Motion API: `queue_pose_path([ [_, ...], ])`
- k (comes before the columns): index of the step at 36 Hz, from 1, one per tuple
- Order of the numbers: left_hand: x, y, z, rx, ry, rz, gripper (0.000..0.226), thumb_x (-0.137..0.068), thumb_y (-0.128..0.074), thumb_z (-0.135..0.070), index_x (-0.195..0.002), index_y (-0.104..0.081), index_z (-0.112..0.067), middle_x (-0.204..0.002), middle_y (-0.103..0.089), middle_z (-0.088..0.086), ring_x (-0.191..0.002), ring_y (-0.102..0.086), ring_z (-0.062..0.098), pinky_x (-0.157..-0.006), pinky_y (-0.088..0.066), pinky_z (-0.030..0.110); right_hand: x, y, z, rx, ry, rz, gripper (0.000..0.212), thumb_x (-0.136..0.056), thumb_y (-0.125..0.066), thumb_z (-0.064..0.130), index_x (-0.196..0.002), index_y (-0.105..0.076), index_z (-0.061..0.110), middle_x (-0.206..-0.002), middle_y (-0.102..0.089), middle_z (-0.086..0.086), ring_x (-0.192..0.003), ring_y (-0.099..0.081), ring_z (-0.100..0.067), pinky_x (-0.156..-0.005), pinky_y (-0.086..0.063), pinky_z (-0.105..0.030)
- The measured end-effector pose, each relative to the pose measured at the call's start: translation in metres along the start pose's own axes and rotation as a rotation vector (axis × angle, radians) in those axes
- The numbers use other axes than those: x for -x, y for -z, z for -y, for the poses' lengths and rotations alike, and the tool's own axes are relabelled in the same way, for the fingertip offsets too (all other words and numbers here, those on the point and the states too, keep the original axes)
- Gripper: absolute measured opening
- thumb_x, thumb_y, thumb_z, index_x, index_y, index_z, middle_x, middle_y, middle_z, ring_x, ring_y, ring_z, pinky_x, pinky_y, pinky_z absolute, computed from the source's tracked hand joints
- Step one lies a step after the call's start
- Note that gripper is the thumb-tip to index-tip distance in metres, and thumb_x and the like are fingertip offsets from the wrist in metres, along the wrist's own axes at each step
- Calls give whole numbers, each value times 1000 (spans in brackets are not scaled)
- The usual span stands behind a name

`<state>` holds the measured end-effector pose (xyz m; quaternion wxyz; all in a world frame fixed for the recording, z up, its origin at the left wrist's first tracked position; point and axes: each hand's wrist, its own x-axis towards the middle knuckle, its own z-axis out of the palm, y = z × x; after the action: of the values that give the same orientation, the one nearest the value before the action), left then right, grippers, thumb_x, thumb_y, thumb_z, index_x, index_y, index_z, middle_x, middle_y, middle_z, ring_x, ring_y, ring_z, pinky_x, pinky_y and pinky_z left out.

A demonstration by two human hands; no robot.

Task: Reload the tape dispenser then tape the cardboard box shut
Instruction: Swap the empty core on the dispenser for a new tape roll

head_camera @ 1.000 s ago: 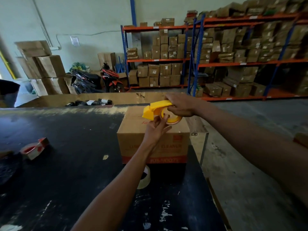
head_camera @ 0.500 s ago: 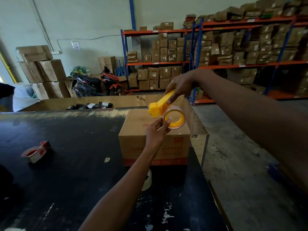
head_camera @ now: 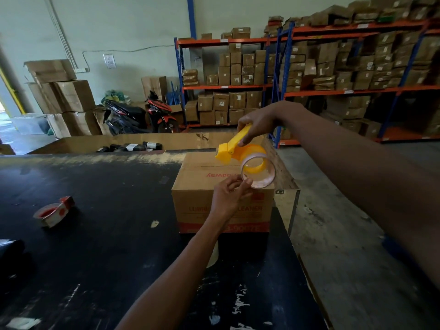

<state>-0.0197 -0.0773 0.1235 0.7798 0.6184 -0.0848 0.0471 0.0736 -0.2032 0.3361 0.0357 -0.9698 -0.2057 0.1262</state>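
Hands [head_camera: 258,121] hold yellow tape dispenser [head_camera: 238,147] above cardboard box [head_camera: 202,184].

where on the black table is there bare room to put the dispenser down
Bare black table lies between the red-and-white tape roll and the cardboard box. Crowded: just before the box, where the left hand and a pale roll sit.

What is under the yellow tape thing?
The closed cardboard box sits under the yellow tape dispenser, on the black table. The left hand hides part of the box's front.
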Motion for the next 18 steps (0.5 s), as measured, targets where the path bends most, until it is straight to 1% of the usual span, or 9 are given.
queue_pose_path([
  [2,7,2,7,0,17,18,30,-95,-70,-20,-121,-68,-4,-112,-78,10,-105,-76,21,-85,-63,27,0,-1,-1,-20,-7,6,58,-87,-73,50,-134,-46,29,-145,-42,-5,-125,-46,-28,-104,-46,-53],
  [5,21,5,27,-21,77,56,30,-97,-68,-24,-120,-69,-4,-106,-80,9,-100,-77,21,-83,-62,25,-1,-3,-2,-19,-11,4,57,-89,-71,50,-135,-47,26,-143,-44,-6,-126,-46,-29,-105,-45,-53],
  [7,30,9,48,-69,176,91,31,-97,-68,-28,-117,-70,-4,-103,-80,10,-96,-78,20,-83,-62,25,-3,-4,-3,-34,-20,5,52,-89,-71,49,-129,-49,26,-143,-44,-7,-127,-46,-29,-106,-44,-53],
  [9,39,15,75,-170,293,112,32,-95,-69,-32,-111,-73,-4,-101,-80,10,-93,-78,20,-81,-63,25,-5,-5,-5,-63,-28,3,49,-88,-70,50,-125,-48,27,-146,-42,-8,-129,-44,-30,-107,-42,-53],
  [10,43,19,90,-240,349,125,32,-95,-70,-34,-107,-74,-5,-101,-80,11,-94,-78,21,-82,-63,25,-7,-6,-6,-76,-30,-5,51,-88,-70,51,-127,-48,26,-149,-40,-8,-132,-43,-31,-108,-41,-54],
  [12,50,23,119,-351,469,135,33,-94,-70,-39,-102,-76,-8,-100,-80,10,-97,-78,22,-87,-63,30,-11,-8,-7,-85,-24,-30,65,-89,-67,55,-141,-44,22,-155,-36,-9,-137,-39,-32,-111,-38,-53],
  [14,54,25,141,-415,586,95,39,-94,-69,-40,-106,-75,-4,-102,-80,12,-96,-78,21,-89,-63,32,-13,-11,-6,-78,-11,-48,75,-89,-64,58,-148,-40,19,-156,-36,-9,-138,-38,-31,-111,-37,-52],
  [16,55,24,156,-470,660,42,43,-94,-69,-41,-110,-71,0,-99,-80,15,-90,-79,24,-81,-62,31,-16,-14,-6,-52,5,-54,73,-88,-63,63,-144,-44,19,-152,-41,-9,-133,-42,-29,-108,-40,-49],
  [18,54,24,164,-517,688,12,48,-93,-69,-44,-110,-69,1,-84,-78,12,-73,-78,21,-72,-64,30,-18,-17,-7,-26,20,-61,72,-88,-61,66,-141,-46,19,-149,-43,-7,-129,-45,-26,-105,-43,-46],
])
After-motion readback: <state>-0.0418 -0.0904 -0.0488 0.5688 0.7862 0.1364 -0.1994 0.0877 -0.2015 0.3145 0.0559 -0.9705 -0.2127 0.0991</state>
